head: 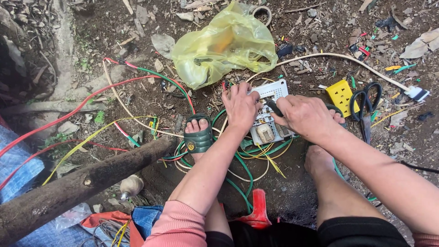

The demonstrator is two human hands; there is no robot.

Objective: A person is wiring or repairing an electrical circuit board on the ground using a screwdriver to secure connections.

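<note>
White switch board (270,114) lies flat on the dirt ground (292,183), near the middle of the picture, with coloured wires (249,155) running out from under it at 6 o'clock. The left hand (240,105) lies flat on the board's left edge, fingers spread, pressing it down. The right hand (307,116) is closed around a dark tool (275,108), maybe a screwdriver, and its tip points at the board's middle. So the step in hand looks like tightening or fixing a part on the board. I think the next move needs the board kept steady and the tool tip set straight on the small part, with slow turning.

At 3 o'clock from the board sits a yellow socket box (340,95), and just past it black scissors (366,107). At 12 o'clock is a yellow plastic bag (224,45). At 9 o'clock a foot in a green sandal (198,137) rests on the wires. At 8 o'clock a thick brown log (82,183) lies across the ground.
</note>
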